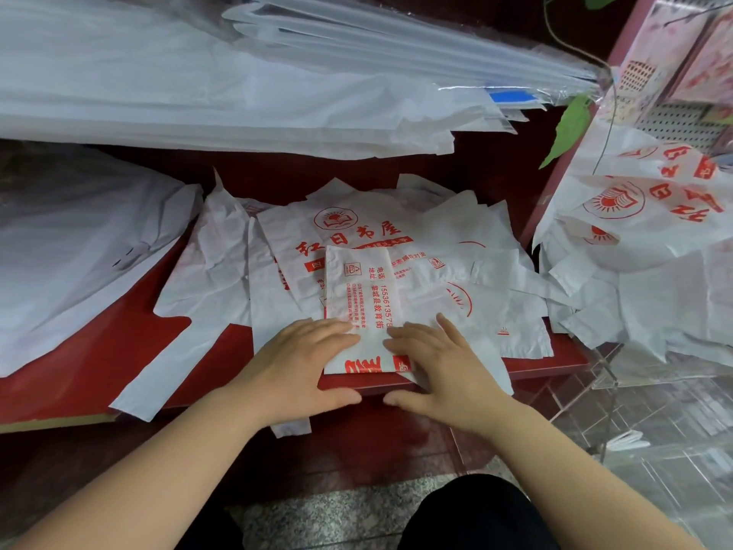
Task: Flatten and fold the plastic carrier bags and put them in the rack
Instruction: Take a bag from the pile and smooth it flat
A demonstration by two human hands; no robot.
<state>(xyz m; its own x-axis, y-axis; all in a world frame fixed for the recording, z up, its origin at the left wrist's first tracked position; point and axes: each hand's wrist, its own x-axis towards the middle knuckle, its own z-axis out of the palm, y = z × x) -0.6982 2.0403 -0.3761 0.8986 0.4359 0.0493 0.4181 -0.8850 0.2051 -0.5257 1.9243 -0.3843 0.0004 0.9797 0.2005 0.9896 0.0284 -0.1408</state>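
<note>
On the red surface [99, 371], near its front edge, lies the folded carrier bag [359, 287], a narrow white strip with red print, on top of a loose pile of unfolded bags [222, 279]. Both hands are flat with straight fingers and grip nothing. The left hand [305, 363] and the right hand [440, 363] press side by side on the near end of the strip, with a small gap between them. I judge the film to be very thin, light and soft (also slippery, layer on layer), so the fold may spring open when the pressure goes. It seems better to pinch it at the near end, all layers together, and carry it flat.
</note>
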